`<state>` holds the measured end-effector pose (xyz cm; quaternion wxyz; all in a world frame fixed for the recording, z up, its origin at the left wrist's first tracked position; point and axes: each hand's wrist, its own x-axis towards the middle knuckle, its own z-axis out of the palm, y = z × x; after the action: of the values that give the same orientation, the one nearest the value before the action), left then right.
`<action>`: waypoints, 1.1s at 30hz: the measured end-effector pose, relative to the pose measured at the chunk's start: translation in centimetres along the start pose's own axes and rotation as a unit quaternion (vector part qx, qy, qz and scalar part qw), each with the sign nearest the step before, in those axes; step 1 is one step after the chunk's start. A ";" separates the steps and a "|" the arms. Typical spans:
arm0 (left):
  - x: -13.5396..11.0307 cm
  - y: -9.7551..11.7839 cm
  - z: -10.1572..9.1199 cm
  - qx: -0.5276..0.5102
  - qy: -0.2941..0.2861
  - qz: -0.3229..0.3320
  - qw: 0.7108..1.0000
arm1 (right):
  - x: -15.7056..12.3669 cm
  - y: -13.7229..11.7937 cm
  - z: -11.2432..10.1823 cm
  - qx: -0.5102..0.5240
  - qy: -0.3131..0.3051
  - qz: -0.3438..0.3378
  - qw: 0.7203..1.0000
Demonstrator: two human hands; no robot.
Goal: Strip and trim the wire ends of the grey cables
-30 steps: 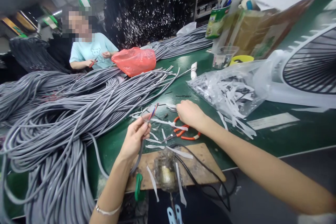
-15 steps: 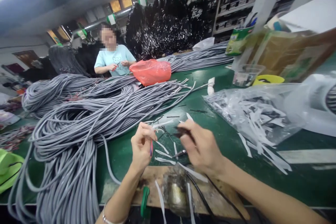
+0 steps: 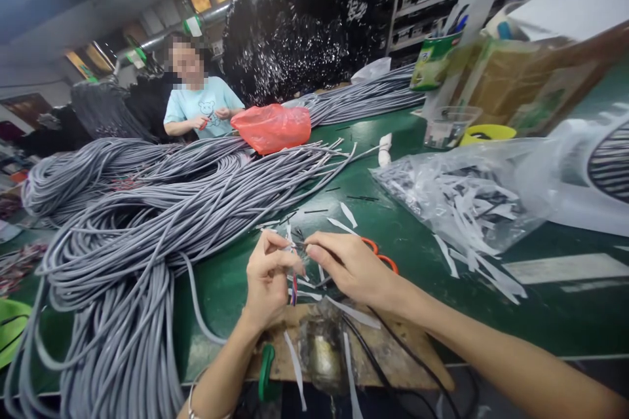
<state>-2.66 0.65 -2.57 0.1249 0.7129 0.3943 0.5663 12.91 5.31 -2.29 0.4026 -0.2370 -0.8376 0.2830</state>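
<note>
My left hand (image 3: 268, 275) is pinched on the end of a grey cable (image 3: 196, 304), whose thin red and blue inner wires (image 3: 294, 285) hang below my fingers. My right hand (image 3: 351, 268) meets it from the right, its fingertips closed on the wire tips or something small and dark that I cannot make out. Both hands hover over the green table (image 3: 230, 285) just behind a wooden board (image 3: 393, 353). Orange-handled scissors (image 3: 381, 254) lie behind my right hand.
A big heap of grey cables (image 3: 128, 222) fills the left. A clear bag of white strips (image 3: 457, 196) and a white fan (image 3: 604, 170) lie right. A red bag (image 3: 272, 127) sits farther back, where a person in a light blue shirt (image 3: 201, 105) works. Black cords (image 3: 393, 360) cross the board.
My right hand left the scissors on the table and came over to my left hand, joining it at the cable's wire end. The view shifted up and left.
</note>
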 end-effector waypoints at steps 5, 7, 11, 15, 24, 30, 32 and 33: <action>-0.2 -0.2 0.0 -0.016 -0.015 -0.010 1.000 | -0.2 0.0 0.1 -0.071 0.049 -0.030 0.996; -0.2 -0.2 0.0 -0.026 -0.016 -0.018 0.999 | -0.4 0.0 0.1 -0.105 0.076 -0.038 0.991; -0.1 -0.1 0.2 -0.065 -0.016 -0.033 0.997 | -0.6 -0.2 0.3 -0.105 0.092 -0.020 0.990; 0.1 -0.2 0.3 -0.134 -0.027 -0.062 0.989 | -0.3 -0.3 0.2 -0.038 0.066 0.033 0.997; 0.1 -0.1 0.3 -0.118 -0.033 -0.055 0.991 | 0.3 -0.2 -0.6 0.036 -0.008 0.066 0.997; 0.1 -0.1 0.4 -0.143 -0.002 -0.118 0.983 | 0.3 -0.2 -0.9 0.071 0.096 0.105 0.987; 0.1 -0.2 0.6 -0.133 0.015 -0.190 0.973 | 0.3 -0.2 -1.0 0.102 0.123 0.108 0.981; 0.1 -0.2 0.7 -0.126 0.019 -0.219 0.967 | 0.2 -0.2 -1.0 0.107 0.127 0.101 0.981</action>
<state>-2.09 1.07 -2.89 0.3271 0.5766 0.4689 0.5837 13.53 5.55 -1.49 0.4978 -0.3103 -0.7163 0.3779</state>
